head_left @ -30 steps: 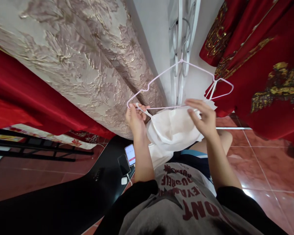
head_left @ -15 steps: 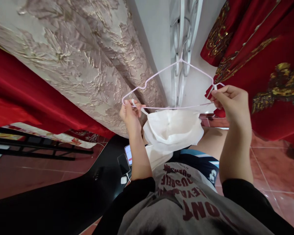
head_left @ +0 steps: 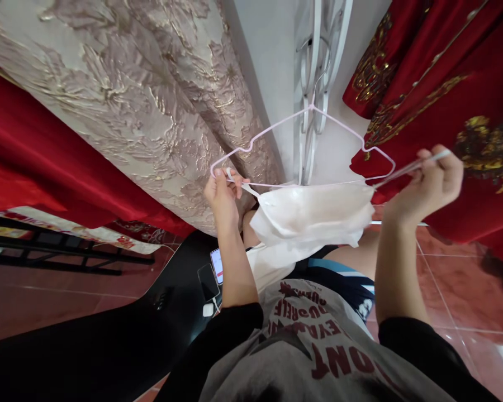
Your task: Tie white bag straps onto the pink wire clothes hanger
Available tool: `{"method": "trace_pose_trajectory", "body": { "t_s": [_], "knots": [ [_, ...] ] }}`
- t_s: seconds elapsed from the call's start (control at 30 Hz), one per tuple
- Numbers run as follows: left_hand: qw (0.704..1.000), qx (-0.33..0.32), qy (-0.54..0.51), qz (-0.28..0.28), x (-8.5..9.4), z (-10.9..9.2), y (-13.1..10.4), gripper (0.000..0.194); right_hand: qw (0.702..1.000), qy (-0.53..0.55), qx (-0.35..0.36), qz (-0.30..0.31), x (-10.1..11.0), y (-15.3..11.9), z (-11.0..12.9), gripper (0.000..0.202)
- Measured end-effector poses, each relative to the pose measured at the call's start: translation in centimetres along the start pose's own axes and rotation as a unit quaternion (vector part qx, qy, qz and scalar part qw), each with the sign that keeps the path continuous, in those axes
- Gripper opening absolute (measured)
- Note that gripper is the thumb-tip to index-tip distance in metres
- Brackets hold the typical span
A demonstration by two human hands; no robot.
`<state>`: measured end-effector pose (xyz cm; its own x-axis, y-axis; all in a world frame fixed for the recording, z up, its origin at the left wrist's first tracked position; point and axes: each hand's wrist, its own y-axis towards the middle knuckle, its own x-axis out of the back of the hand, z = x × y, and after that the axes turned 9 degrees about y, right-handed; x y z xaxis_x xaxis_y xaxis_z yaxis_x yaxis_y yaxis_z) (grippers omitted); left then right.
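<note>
A thin pink clothes hanger (head_left: 276,121) is held level in front of me, its hook up by the white metal bars. My left hand (head_left: 224,192) is closed around the hanger's left corner, where a white strap loops over the wire. A white garment (head_left: 314,209) with narrow straps hangs below the hanger's bottom bar and trails onto my lap. My right hand (head_left: 431,181) is closed on the garment's right strap (head_left: 396,174), stretching it out to the right, beyond the hanger's right end. That hand is apart from the hanger and slightly blurred.
Beige embossed fabric (head_left: 151,100) hangs on the left, and red embroidered fabric (head_left: 436,111) on the right. White metal bars (head_left: 314,56) stand against the wall. On the black bench (head_left: 163,318) lie two phones (head_left: 208,281) and a white charger (head_left: 208,309). Red tiles cover the floor.
My right hand has left the hanger's right end and moved right, pulling the strap taut. The garment has shifted right and spread wider. My left hand stays on the hanger.
</note>
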<state>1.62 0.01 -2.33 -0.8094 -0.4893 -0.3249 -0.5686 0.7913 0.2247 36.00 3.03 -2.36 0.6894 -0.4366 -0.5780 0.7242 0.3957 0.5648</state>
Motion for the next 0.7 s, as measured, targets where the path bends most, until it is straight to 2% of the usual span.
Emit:
{"method": "trace_pose_trajectory", "body": {
  "t_s": [0.07, 0.13, 0.2, 0.3, 0.37, 0.43, 0.6, 0.7],
  "knots": [
    [1.000, 0.009, -0.002, 0.005, -0.2, -0.1, -0.2, 0.042, 0.997, 0.004, 0.075, -0.030, 0.0, -1.9, 1.1, 0.022],
    [1.000, 0.024, -0.006, 0.004, -0.4, -0.1, -0.5, 0.043, 0.997, -0.015, 0.078, 0.025, -0.6, -3.7, 2.6, 0.016],
    [0.999, 0.040, -0.011, 0.001, -0.7, 0.0, -1.0, 0.043, 0.985, -0.060, 0.017, 0.159, -1.4, -4.9, 3.7, 0.012],
    [0.998, 0.059, -0.018, 0.001, -1.0, 0.3, -1.7, 0.043, 0.915, -0.150, -0.068, 0.368, -2.4, -5.8, 3.7, 0.032],
    [0.998, 0.059, -0.021, 0.003, -1.0, 0.5, -2.1, 0.043, 0.879, -0.192, -0.078, 0.429, -2.6, -6.1, 2.9, 0.044],
    [0.998, 0.051, -0.025, 0.009, -0.8, 0.6, -2.4, 0.044, 0.876, -0.203, -0.077, 0.431, -2.6, -6.3, 2.3, 0.044],
    [0.998, 0.035, -0.041, 0.036, 0.3, 1.4, -2.9, 0.042, 0.897, -0.186, -0.081, 0.393, -2.5, -6.8, 2.2, 0.037],
    [0.999, 0.023, -0.039, 0.005, 1.4, 2.0, -3.0, 0.040, 0.903, -0.166, -0.088, 0.386, -2.4, -7.3, 2.3, 0.036]
  ]
}}
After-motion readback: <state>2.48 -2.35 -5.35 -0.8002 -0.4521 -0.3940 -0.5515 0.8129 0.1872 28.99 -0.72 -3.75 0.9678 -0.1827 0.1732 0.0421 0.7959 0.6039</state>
